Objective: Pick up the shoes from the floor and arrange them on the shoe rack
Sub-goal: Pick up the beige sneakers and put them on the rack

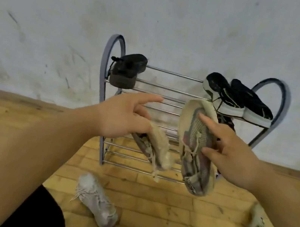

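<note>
Two beige shoes are held clear of the floor [168,214], one in each hand, in front of the shoe rack [171,75]. The left beige shoe [157,149] is gripped by the curled lower fingers of the left hand [123,117], with the index finger stretched forward, and it hangs below the fingers with its long axis slanting down and to the right. The right beige shoe [196,140] is pinched between thumb and fingers [208,122] of the right hand [236,158]; its long axis is nearly upright, toe above the fingers and heel below them. Just beyond both sets of fingers the bare stretch of the top shelf is found, between a dark shoe [126,70] left of the fingers and a black pair [225,93] right of them. The upright shoe would probably have to be tipped toe-forward to lie across the rails. Two pale shoes [96,201] [256,226] remain on the floor, well below the fingers.
</note>
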